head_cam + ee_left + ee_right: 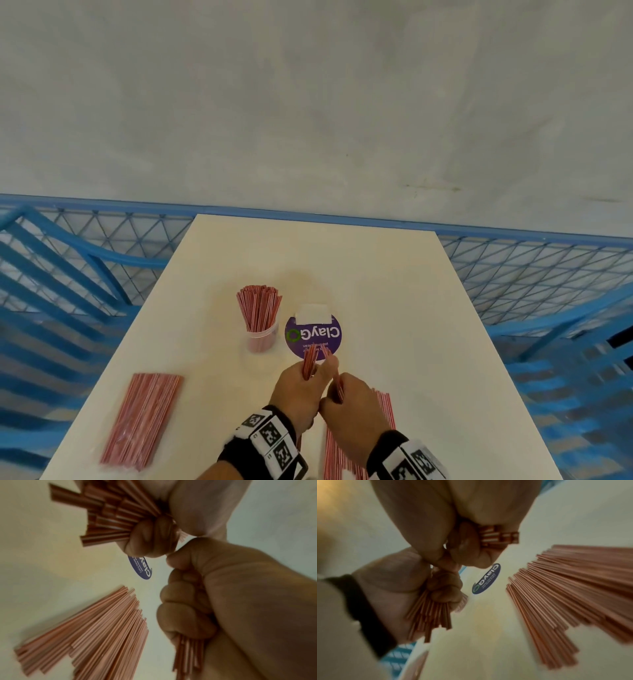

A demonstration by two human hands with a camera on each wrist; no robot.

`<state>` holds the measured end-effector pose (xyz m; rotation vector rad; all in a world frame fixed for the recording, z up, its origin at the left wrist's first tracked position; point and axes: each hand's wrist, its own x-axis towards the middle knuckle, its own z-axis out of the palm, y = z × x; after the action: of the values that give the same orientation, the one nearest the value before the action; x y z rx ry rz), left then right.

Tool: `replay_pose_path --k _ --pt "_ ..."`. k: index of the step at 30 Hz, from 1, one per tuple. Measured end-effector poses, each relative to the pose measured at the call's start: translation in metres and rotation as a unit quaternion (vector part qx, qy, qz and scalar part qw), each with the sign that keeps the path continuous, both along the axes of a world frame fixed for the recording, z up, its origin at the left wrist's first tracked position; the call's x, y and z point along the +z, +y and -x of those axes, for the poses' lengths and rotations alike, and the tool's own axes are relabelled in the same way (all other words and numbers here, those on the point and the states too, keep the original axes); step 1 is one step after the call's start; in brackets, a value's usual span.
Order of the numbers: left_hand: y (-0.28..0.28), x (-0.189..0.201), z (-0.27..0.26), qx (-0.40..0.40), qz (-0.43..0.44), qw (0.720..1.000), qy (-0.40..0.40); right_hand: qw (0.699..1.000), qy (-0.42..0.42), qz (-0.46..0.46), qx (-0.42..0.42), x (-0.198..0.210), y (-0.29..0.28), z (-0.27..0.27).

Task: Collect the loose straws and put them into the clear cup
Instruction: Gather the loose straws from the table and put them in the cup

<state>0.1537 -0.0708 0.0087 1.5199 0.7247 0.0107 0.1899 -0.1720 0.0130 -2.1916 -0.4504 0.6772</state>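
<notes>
The clear cup [263,337] stands on the white table [394,308], packed with upright red-and-white straws [258,308]. Just in front of it, my left hand [298,387] grips a bundle of straws [310,359] that points toward the cup; its cut ends fan out in the left wrist view [111,513]. My right hand [356,404] touches the left hand and grips a smaller bunch of straws [498,536]. Beneath the right hand a loose pile of straws [356,448] lies on the table, also seen as the loose pile [573,595].
A flat pack of straws [142,418] lies at the table's front left. A round purple ClayGo sticker [313,334] with a white slip on it sits right of the cup. Blue wire-mesh fencing [531,267] surrounds the table on both sides.
</notes>
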Motion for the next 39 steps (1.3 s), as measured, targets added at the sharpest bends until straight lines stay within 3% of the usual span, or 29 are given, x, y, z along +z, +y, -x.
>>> replay_pose_path --k 4,7,9,13,15,20,27,30,33,35,38,39 --pt "0.011 0.000 0.003 -0.020 -0.036 0.999 -0.013 0.993 -0.040 0.042 0.098 0.005 0.012 0.008" --pt "0.022 0.001 0.005 -0.027 -0.076 0.997 -0.017 0.987 -0.044 0.098 0.117 0.005 0.018 0.013" --pt "0.030 0.005 0.007 -0.028 -0.110 0.993 -0.022 0.986 0.007 0.117 0.116 0.006 0.021 0.013" --pt "0.047 0.016 0.011 -0.037 -0.140 0.988 -0.047 0.970 0.185 0.109 0.115 0.012 0.025 0.016" --pt "0.051 0.020 0.012 -0.035 -0.126 0.990 -0.057 0.962 0.228 0.107 0.103 0.014 0.030 0.019" --pt "0.051 0.035 0.016 0.016 -0.039 0.996 -0.075 0.970 0.139 0.152 0.127 0.007 0.049 0.026" --pt "0.050 0.044 0.020 0.012 0.047 0.992 -0.119 0.972 0.096 0.153 0.151 0.014 0.056 0.029" --pt "0.052 0.055 0.022 0.008 0.040 0.990 -0.134 0.968 0.172 0.136 0.121 0.019 0.052 0.027" --pt "0.062 0.069 0.020 0.057 0.060 0.983 -0.164 0.955 0.269 0.083 0.096 0.020 0.041 0.028" --pt "0.066 0.076 0.019 0.071 0.073 0.977 -0.189 0.928 0.371 -0.003 0.045 0.018 0.035 0.032" --pt "0.062 0.077 0.021 0.079 0.073 0.974 -0.202 0.824 0.533 -0.173 -0.080 0.028 0.033 0.033" --pt "0.060 0.075 0.023 0.082 0.075 0.974 -0.198 0.813 0.537 -0.203 -0.096 0.032 0.033 0.032"
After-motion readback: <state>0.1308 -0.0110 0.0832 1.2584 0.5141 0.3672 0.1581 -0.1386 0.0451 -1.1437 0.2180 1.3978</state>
